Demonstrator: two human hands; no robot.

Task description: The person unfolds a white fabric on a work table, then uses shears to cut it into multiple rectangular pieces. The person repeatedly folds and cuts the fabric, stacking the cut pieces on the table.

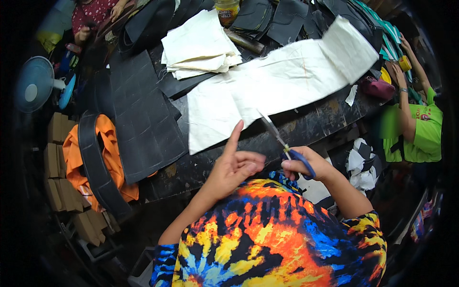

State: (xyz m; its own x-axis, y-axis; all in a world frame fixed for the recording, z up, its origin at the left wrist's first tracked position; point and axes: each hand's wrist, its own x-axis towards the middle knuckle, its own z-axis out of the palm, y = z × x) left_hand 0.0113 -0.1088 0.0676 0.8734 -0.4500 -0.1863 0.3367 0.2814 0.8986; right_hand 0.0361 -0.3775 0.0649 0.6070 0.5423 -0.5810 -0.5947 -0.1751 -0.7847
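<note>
A long strip of white cloth lies slantwise across the dark table, its far right end folded over. My right hand grips a pair of scissors with dark blue handles, its blades pointing up and left toward the cloth's near edge. Left of the scissors, my left hand is raised near the same edge, index finger stretched out and the other fingers loosely bent. It holds nothing. Behind the strip, a stack of cut white cloth pieces rests on the table.
Black sheet material covers the table's left part, beside an orange cloth. A jar and black cut pieces sit at the back. A maroon pouch lies right, near a person in green. White scraps hang below the edge.
</note>
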